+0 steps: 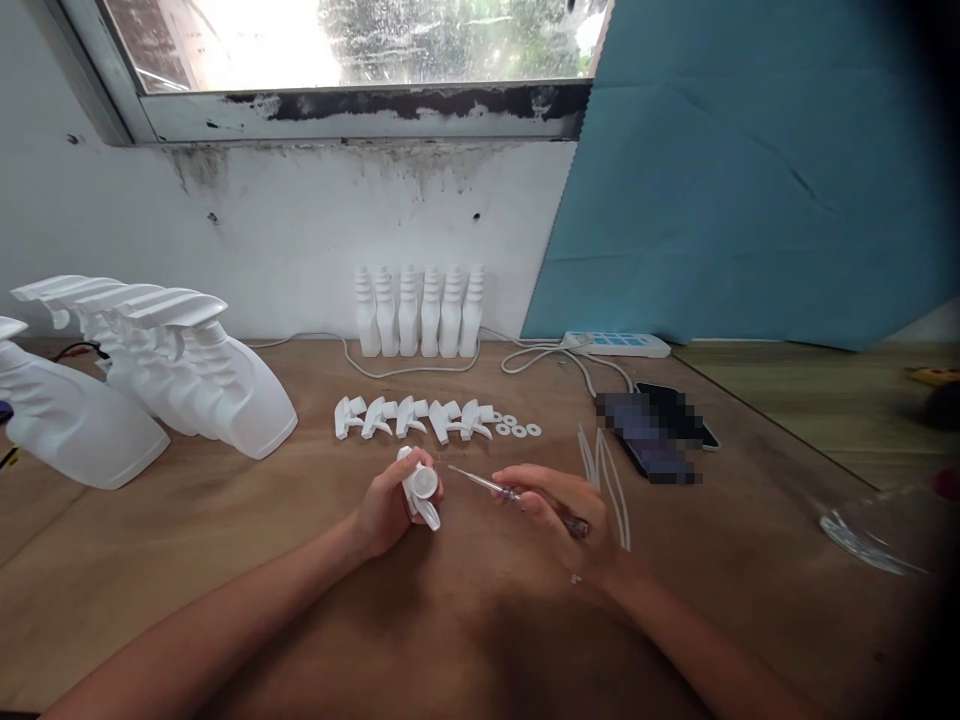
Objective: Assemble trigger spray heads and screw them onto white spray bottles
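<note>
A white trigger spray head [424, 484] is gripped in my left hand [381, 512], its round opening facing me and its trigger pointing down. My right hand [562, 508] is closed around the handle of a screwdriver [480, 480]. The metal shaft points left, its tip a short way from the spray head and apart from it. Just beyond my hands lies a row of several more spray heads [411, 416]. Small white ring washers [519, 431] are grouped at the right end of that row. Thin white tubes [613, 490] lie partly behind my right hand.
Large white spray bottles [247, 400] lean together at the left. Several small white bottles [430, 312] stand upright by the wall. A power strip [619, 345] with cables sits at the back, two phones [649, 440] in front of it. Clear plastic [874, 535] lies right.
</note>
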`<state>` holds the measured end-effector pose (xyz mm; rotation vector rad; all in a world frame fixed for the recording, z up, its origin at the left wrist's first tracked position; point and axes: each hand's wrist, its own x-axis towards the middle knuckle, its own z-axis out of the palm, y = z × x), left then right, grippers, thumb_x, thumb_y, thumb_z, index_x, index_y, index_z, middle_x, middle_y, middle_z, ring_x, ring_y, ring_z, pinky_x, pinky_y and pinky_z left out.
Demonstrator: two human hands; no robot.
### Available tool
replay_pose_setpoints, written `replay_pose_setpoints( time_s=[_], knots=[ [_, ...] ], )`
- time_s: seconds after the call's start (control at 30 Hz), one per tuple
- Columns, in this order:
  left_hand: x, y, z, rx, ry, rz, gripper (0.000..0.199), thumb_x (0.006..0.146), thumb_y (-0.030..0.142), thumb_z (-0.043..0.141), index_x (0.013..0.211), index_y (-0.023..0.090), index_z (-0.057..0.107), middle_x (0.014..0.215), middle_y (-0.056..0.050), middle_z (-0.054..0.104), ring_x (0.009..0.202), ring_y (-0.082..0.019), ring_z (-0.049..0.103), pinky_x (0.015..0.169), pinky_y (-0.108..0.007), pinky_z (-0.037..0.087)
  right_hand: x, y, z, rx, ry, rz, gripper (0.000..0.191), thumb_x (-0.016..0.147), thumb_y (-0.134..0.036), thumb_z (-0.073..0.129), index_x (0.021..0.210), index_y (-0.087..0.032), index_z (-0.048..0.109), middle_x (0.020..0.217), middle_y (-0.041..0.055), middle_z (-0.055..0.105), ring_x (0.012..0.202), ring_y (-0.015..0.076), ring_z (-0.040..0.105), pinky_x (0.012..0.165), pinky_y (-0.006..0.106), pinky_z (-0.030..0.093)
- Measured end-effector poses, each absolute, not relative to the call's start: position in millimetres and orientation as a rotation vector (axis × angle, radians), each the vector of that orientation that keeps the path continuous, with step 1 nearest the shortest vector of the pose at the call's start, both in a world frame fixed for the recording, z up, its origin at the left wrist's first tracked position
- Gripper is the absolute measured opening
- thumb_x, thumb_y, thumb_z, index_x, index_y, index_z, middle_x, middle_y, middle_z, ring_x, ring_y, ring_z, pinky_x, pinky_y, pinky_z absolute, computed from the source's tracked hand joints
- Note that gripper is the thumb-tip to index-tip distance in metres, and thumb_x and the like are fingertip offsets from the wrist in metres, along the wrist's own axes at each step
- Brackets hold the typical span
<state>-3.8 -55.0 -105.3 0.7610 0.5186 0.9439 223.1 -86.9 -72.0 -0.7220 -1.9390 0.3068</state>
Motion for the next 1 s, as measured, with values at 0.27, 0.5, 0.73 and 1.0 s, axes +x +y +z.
replay_pose_setpoints(
  time_s=[0.27, 0.5, 0.73, 1.0],
  knots=[
    [0.4, -53.7, -105.7, 0.783, 0.590, 0.962, 0.022, 0.080, 0.037, 0.055, 0.075, 0.019, 0.043, 0.055, 0.004, 0.042, 0.042, -0.008, 0.033, 0.033, -0.017, 0.020, 202.5, -97.0, -70.3, -0.481, -1.984, 0.558, 0.024, 0.083, -0.007, 0.052, 0.103, -0.015, 0.063, 0.084, 0.0073, 0.066, 0.078, 0.0164, 0.064, 0.067, 0.028, 0.052],
    [0.4, -56.9, -105.5, 0.907, 0.702, 0.933, 0.026, 0.075, 0.036, 0.060, 0.074, 0.019, 0.041, 0.057, 0.005, 0.039, 0.042, -0.007, 0.033, 0.032, -0.014, 0.016, 206.9, -95.9, -71.0, -0.633, -2.061, 0.830, 0.017, 0.087, -0.015, 0.054, 0.101, -0.016, 0.062, 0.086, 0.0068, 0.065, 0.074, 0.0156, 0.060, 0.068, 0.028, 0.048],
    [0.9, -58.3, -104.7, 0.981, 0.741, 0.920, 0.029, 0.075, 0.040, 0.062, 0.075, 0.019, 0.042, 0.057, 0.005, 0.040, 0.042, -0.007, 0.033, 0.032, -0.014, 0.018, 209.4, -98.8, -56.1, -0.673, -2.119, 0.925, 0.017, 0.087, -0.012, 0.053, 0.098, -0.017, 0.065, 0.090, 0.0068, 0.065, 0.078, 0.0154, 0.060, 0.071, 0.028, 0.047],
    [1.5, -58.1, -106.4, 0.998, 0.752, 0.925, 0.028, 0.075, 0.039, 0.061, 0.074, 0.019, 0.042, 0.057, 0.005, 0.039, 0.042, -0.006, 0.029, 0.032, -0.015, 0.016, 208.7, -98.9, -54.4, -0.626, -2.154, 0.907, 0.022, 0.084, -0.006, 0.052, 0.099, -0.017, 0.065, 0.090, 0.0058, 0.063, 0.076, 0.0137, 0.058, 0.069, 0.026, 0.046]
  ],
)
